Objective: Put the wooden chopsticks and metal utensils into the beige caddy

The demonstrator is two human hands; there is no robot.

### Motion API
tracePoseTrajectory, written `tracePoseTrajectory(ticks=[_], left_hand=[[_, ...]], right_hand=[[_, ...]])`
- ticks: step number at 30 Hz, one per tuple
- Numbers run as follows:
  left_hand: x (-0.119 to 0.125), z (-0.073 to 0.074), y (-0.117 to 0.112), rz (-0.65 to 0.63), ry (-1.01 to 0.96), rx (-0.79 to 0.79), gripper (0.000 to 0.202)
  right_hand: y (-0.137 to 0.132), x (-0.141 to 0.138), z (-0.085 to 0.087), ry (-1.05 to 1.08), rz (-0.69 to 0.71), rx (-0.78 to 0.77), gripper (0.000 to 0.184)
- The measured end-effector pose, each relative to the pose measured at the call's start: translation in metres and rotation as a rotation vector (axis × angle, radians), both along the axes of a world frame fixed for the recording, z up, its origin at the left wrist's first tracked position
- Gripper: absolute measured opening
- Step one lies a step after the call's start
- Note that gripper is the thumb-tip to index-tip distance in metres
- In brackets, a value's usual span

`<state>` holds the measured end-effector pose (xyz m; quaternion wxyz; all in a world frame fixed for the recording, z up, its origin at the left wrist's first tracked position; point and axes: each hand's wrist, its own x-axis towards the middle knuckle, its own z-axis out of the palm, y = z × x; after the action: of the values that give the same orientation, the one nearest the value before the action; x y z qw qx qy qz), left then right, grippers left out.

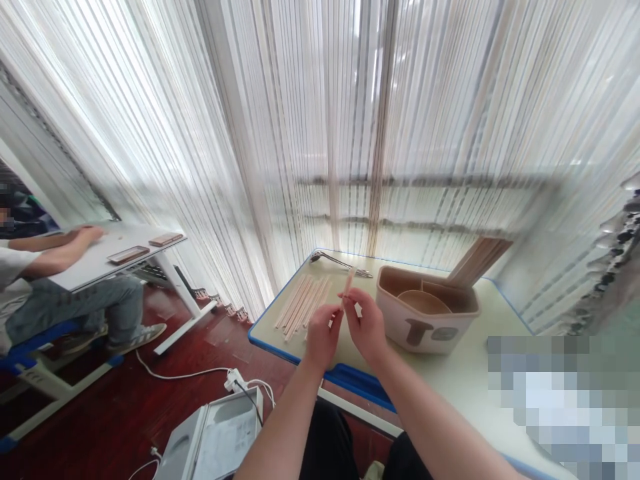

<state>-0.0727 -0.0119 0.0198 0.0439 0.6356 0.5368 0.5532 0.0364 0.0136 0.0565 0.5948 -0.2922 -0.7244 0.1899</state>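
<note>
My left hand [323, 333] and my right hand [365, 323] meet above the near part of a pale table [450, 387] with a blue edge. Both pinch one thin light-wood chopstick [349, 283], which rises upright between the fingertips. Just beyond my hands several more chopsticks [303, 303] lie side by side on the table. To the right stands a beige plastic holder [425, 313] with compartments. A bundle of chopsticks [477, 261] leans out of its far right corner. Metal cutlery [340, 262] lies at the far edge.
A striped white curtain hangs behind the table. At the left another person sits at a white desk [117, 257] carrying two flat wooden trays. A grey box [215, 440], a power strip and white cables lie on the dark red floor. A blurred patch covers the table's right.
</note>
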Motion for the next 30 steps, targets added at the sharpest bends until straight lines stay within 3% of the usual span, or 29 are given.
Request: tracePoseTrajectory(ticks=[11,19,25,28,30], left_hand=[[0.002,-0.001,-0.003,-0.015,0.063,-0.097,0.018],[0.002,0.003,-0.004,-0.016,0.052,-0.124,0.019],[0.003,0.002,-0.003,-0.046,0.084,-0.166,0.020],[0.003,0.004,-0.006,-0.052,0.057,-0.132,0.020],[0.005,0.009,-0.007,-0.032,0.014,-0.088,0.020]], right_hand=[[0.006,0.000,0.005,0.043,0.022,-0.201,0.023],[-0.001,0.003,0.009,0.023,0.043,-0.126,0.016],[-0.003,0.006,0.011,0.075,0.019,-0.166,0.017],[-0.002,0.012,0.023,0.056,0.040,-0.152,0.016],[-0.002,0.019,0.041,-0.007,0.073,-0.140,0.014]])
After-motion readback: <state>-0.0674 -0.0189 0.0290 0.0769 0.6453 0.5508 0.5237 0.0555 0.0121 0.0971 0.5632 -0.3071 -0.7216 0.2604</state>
